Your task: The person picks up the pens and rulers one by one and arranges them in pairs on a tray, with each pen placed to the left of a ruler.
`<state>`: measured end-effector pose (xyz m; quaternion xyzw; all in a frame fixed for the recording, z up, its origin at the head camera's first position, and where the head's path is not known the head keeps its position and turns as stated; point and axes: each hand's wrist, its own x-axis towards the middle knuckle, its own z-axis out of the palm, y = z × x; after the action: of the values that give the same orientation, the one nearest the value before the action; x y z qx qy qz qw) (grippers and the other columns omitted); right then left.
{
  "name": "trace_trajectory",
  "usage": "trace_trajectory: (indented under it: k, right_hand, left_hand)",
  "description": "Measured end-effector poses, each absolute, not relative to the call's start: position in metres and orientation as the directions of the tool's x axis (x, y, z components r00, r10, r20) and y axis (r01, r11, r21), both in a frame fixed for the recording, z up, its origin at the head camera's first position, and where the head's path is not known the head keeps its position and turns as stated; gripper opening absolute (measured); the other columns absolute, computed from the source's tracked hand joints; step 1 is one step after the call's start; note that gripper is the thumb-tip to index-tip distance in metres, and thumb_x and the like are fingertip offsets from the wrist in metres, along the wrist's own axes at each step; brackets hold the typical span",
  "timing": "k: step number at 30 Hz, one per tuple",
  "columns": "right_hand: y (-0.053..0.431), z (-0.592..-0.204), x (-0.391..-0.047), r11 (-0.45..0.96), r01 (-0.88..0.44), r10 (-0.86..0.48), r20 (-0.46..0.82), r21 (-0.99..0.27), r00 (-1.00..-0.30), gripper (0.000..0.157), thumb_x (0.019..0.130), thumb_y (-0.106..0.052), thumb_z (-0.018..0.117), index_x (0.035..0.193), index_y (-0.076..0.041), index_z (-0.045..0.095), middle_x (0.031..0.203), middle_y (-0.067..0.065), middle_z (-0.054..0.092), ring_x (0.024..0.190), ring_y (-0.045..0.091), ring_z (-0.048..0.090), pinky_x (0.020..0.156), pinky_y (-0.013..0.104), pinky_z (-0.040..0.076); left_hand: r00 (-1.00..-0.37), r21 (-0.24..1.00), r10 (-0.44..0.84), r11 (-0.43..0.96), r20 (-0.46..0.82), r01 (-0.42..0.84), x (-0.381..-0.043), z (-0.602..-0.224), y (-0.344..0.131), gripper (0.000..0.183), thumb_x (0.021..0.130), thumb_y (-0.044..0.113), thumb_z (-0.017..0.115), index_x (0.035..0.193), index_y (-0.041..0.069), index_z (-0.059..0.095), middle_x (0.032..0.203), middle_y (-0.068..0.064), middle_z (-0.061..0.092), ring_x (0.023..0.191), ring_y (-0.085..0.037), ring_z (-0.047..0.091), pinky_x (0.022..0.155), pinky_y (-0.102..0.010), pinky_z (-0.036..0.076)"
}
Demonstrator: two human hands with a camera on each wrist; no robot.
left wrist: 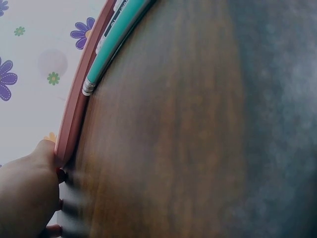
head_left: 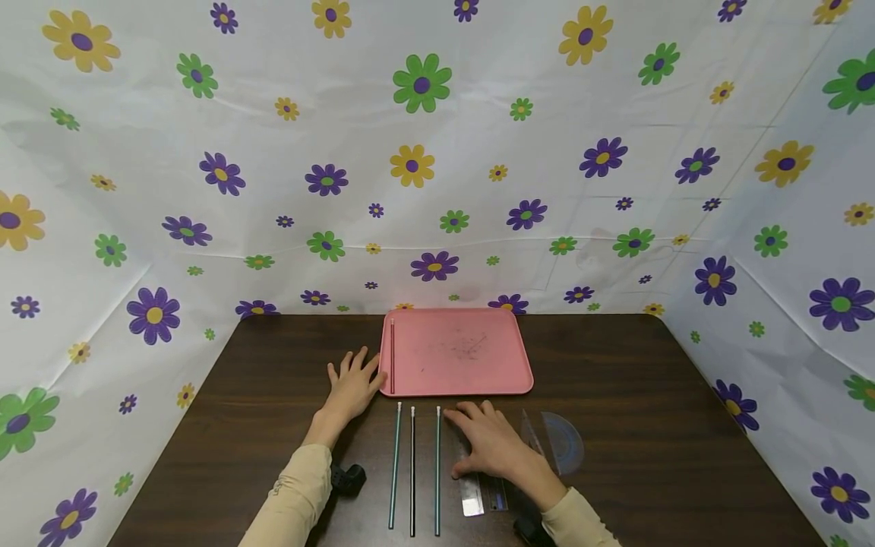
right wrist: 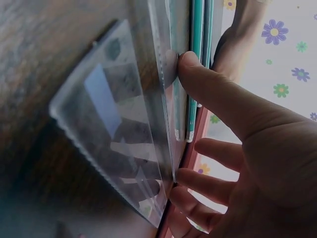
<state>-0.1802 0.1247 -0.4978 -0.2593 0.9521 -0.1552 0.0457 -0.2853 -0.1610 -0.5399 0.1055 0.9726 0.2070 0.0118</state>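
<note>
My left hand (head_left: 351, 390) is at the left side of a pink tray (head_left: 472, 334), fingers spread and thumb at its front left corner. A red pencil (head_left: 393, 357) lies inside the tray along that side. In front of the tray, three pencils lie side by side: a teal one (head_left: 395, 467), a black one (head_left: 413, 471) and another teal one (head_left: 438, 471). Just right of them, my right hand (head_left: 494, 444) is over a clear ruler (head_left: 472, 497), fingers loosely bent. The right wrist view shows its thumb (right wrist: 213, 89) near the ruler's edge, apart from the fingers.
A second clear ruler (head_left: 497, 495) lies beside the first. To the right of the right hand are a clear set square (head_left: 531, 434) and a clear protractor (head_left: 564, 444). The dark wooden table (head_left: 636, 380) has flower-patterned sheets (head_left: 465, 175) at its back and sides.
</note>
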Motion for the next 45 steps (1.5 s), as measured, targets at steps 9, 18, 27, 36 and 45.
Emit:
trace_trajectory:
  k: [9, 18, 27, 36, 45]
  right_hand:
    - [0.1236, -0.4969, -0.1818, 0.804, -0.478, -0.513, -0.005, -0.354, -0.859, 0.097, 0.062, -0.041, 0.094, 0.144, -0.013, 0.052, 0.134, 0.014, 0.05, 0.109, 0.028, 0.047, 0.09, 0.047, 0.047]
    - [0.1218, -0.4967, -0.1843, 0.735, -0.392, -0.512, -0.074, -0.554, -0.855, 0.097, 0.065, -0.024, 0.094, 0.148, -0.008, 0.045, 0.137, 0.017, 0.04, 0.111, 0.028, 0.054, 0.08, 0.037, 0.051]
    - [0.1194, -0.497, -0.1826, 0.696, -0.331, -0.505, -0.106, -0.638, -0.857, 0.09, 0.073, -0.009, 0.088, 0.149, -0.007, 0.042, 0.142, 0.019, 0.035, 0.064, 0.004, 0.049, 0.058, 0.022, 0.042]
    - [0.1189, -0.495, -0.1815, 0.629, -0.319, -0.51, -0.067, -0.709, -0.857, 0.08, 0.076, 0.004, 0.081, 0.147, -0.004, 0.045, 0.14, 0.014, 0.039, 0.069, 0.005, 0.046, 0.059, 0.021, 0.043]
    - [0.1199, -0.4962, -0.1829, 0.599, -0.335, -0.513, -0.028, -0.727, -0.858, 0.077, 0.075, 0.008, 0.078, 0.145, -0.002, 0.047, 0.139, 0.016, 0.042, 0.069, 0.003, 0.048, 0.061, 0.02, 0.045]
  left_hand:
    - [-0.977, 0.407, 0.21, 0.891, 0.024, 0.201, -0.2844, -0.5397, -0.1605, 0.058, 0.105, 0.046, 0.042, 0.153, 0.014, 0.04, 0.162, -0.022, 0.024, 0.148, -0.051, 0.015, 0.109, -0.079, 0.0]
    - [-0.977, 0.404, 0.213, 0.892, 0.024, 0.204, -0.2851, -0.5388, -0.1599, 0.058, 0.105, 0.046, 0.041, 0.153, 0.014, 0.04, 0.162, -0.021, 0.023, 0.149, -0.05, 0.015, 0.11, -0.078, 0.001]
    - [-0.978, 0.409, 0.208, 0.89, 0.026, 0.2, -0.2846, -0.5389, -0.1598, 0.058, 0.105, 0.045, 0.043, 0.153, 0.014, 0.04, 0.162, -0.022, 0.024, 0.149, -0.05, 0.015, 0.109, -0.079, 0.001]
    - [-0.979, 0.407, 0.204, 0.892, 0.025, 0.196, -0.284, -0.5383, -0.1601, 0.058, 0.104, 0.045, 0.043, 0.153, 0.014, 0.04, 0.162, -0.022, 0.025, 0.149, -0.05, 0.016, 0.11, -0.078, 0.0]
    - [-0.978, 0.41, 0.206, 0.891, 0.019, 0.195, -0.2835, -0.5371, -0.1602, 0.058, 0.105, 0.046, 0.042, 0.154, 0.015, 0.039, 0.162, -0.021, 0.024, 0.149, -0.05, 0.015, 0.11, -0.078, 0.0]
